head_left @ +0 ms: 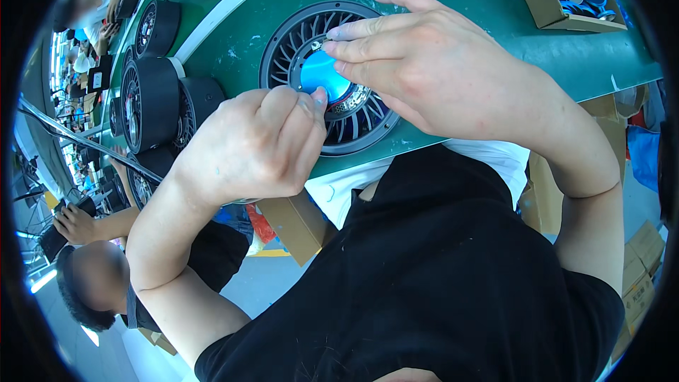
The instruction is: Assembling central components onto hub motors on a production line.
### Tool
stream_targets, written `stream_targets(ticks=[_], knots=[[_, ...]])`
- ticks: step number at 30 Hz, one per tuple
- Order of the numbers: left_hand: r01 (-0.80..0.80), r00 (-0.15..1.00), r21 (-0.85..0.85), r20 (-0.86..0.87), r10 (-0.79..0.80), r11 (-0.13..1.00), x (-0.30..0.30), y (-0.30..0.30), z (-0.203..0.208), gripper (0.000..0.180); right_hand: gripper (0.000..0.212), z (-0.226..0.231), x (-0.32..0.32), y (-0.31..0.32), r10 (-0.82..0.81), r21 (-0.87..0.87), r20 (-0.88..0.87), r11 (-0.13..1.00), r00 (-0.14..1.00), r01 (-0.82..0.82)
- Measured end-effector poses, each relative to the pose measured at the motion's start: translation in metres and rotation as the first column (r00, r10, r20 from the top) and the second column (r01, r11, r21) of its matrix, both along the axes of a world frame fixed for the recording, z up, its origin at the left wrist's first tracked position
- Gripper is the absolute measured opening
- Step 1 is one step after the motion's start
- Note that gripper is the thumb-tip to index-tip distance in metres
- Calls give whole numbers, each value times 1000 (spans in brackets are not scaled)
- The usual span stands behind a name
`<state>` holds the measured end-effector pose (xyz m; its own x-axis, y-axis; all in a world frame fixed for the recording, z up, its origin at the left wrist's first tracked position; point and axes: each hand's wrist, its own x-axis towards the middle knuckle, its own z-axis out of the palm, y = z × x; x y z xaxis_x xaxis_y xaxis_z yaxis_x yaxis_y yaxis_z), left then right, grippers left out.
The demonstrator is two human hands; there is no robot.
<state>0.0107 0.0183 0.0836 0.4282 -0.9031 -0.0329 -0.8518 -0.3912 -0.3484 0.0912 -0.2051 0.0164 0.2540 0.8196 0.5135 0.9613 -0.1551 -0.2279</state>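
Note:
A round dark wheel [281, 43] with thin spokes lies flat on the green table in front of me. At its hub sits a shiny blue disc [322, 73]. My left hand [258, 143] is curled closed at the disc's near edge, its thumb tip pressed there; whatever it pinches, if anything, is hidden. Stretched out from the right, my right hand [431, 64] has its fingers apart, the fingertips touching or just over the disc's right side. That hand covers the wheel's right part.
An open cardboard box [576, 22] of round metallic and blue caps stands at the far right. To the left, several black spoked wheels [151, 104] stand beyond a pale rail [233, 3]. A co-worker [99, 279] sits at lower left. Below the table is another cardboard box [296, 225].

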Motion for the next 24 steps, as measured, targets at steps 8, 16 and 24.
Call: stream_targets(ticks=[8,16,24], knots=[[-251,942,-355,-305,142,900,19,15,-9,29,22,5,0,-2,7,-84,-38,996,999,-10],[-111,983,-141,-164,88,984,4,8,-2,32,23,2,-1,-1,-6,-59,-6,998,1000,5],[-99,993,-3,-63,99,995,-5,-7,4,26,21,0,-1,0,-15,-20,-18,1000,1000,14]])
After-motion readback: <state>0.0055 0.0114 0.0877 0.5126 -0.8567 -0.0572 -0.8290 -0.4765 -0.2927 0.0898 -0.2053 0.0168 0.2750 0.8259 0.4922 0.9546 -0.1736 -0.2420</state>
